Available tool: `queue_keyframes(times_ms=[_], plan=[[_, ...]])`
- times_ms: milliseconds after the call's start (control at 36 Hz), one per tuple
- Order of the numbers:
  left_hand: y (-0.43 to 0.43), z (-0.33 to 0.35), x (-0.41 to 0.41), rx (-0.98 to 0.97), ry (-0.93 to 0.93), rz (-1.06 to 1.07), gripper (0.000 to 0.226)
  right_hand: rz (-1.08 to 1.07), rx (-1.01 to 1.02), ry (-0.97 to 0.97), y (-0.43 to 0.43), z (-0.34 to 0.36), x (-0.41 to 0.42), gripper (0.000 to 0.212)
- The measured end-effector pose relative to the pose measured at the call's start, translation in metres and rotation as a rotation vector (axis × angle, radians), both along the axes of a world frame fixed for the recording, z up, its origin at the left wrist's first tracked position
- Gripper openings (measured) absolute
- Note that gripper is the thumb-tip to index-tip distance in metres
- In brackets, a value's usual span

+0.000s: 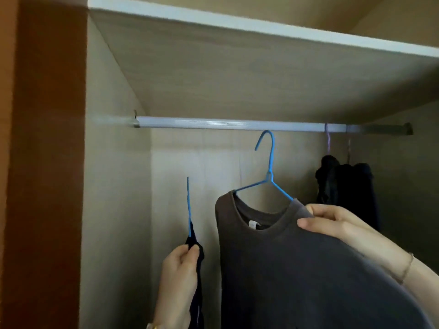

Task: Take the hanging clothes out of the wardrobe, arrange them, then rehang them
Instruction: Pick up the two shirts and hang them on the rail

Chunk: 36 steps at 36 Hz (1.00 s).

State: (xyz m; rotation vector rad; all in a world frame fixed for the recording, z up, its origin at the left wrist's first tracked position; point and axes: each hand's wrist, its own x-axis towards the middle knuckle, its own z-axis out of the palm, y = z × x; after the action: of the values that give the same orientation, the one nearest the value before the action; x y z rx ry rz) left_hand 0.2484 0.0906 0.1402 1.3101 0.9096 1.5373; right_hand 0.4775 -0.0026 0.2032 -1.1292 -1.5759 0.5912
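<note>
A grey-brown shirt (297,257) on a blue hanger (269,172) fills the lower middle, its hook just under the white rail (213,123). The right hand (332,222) pinches its shoulder. At lower left, the left hand (180,269) grips dark cloth (198,269) on another blue hanger (188,205); dark clothes (344,186) hang at right.

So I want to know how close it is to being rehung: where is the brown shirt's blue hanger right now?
In the head view it sits centre frame, its hook just under the rail, not over it. The blue hanger carries the brown shirt, pinched at its shoulder by the right hand.
</note>
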Motion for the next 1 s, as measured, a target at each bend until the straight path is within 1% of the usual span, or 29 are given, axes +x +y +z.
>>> queue_keyframes(times_ms=[56,111,167,222,306,361,417,500,611,694,722,806,917,1000], plan=[[0.01,0.019,-0.002,0.061,0.048,0.073,0.022,0.026,0.035,0.016,0.013,0.02,0.01,0.024],[0.024,0.038,-0.006,0.115,0.079,0.165,0.024,0.04,0.051,0.036,0.028,0.039,0.02,0.026],[0.037,0.058,-0.01,0.14,0.119,0.237,0.016,0.049,0.048,0.047,0.042,0.057,0.026,0.021],[0.047,0.079,-0.012,0.148,0.178,0.249,0.013,0.055,0.05,0.042,0.056,0.074,0.03,0.018],[0.056,0.108,-0.012,0.096,0.253,0.218,0.014,0.036,0.076,-0.009,0.076,0.094,0.033,0.025],[0.059,0.126,-0.01,0.033,0.269,0.202,0.02,-0.004,0.106,-0.07,0.087,0.103,0.033,0.032],[0.064,0.14,-0.008,-0.003,0.278,0.22,0.022,-0.017,0.118,-0.11,0.097,0.11,0.031,0.033],[0.071,0.153,-0.008,-0.006,0.257,0.257,0.024,-0.003,0.107,-0.12,0.107,0.116,0.025,0.031],[0.076,0.162,-0.013,-0.006,0.2,0.279,0.016,0.004,0.095,-0.122,0.117,0.123,0.016,0.033],[0.081,0.169,-0.017,0.001,0.168,0.289,0.026,-0.003,0.072,-0.173,0.125,0.125,0.01,0.028],[0.082,0.172,-0.018,0.012,0.163,0.289,0.026,-0.009,0.064,-0.181,0.127,0.126,0.008,0.027],[0.081,0.18,-0.021,0.067,0.15,0.272,0.02,-0.038,0.049,-0.188,0.135,0.127,0.004,0.024],[0.075,0.177,-0.023,0.145,0.132,0.253,0.017,-0.08,0.015,-0.224,0.147,0.114,-0.001,0.022],[0.069,0.166,-0.025,0.156,0.1,0.26,0.022,-0.063,-0.011,-0.23,0.154,0.098,-0.007,0.021]])
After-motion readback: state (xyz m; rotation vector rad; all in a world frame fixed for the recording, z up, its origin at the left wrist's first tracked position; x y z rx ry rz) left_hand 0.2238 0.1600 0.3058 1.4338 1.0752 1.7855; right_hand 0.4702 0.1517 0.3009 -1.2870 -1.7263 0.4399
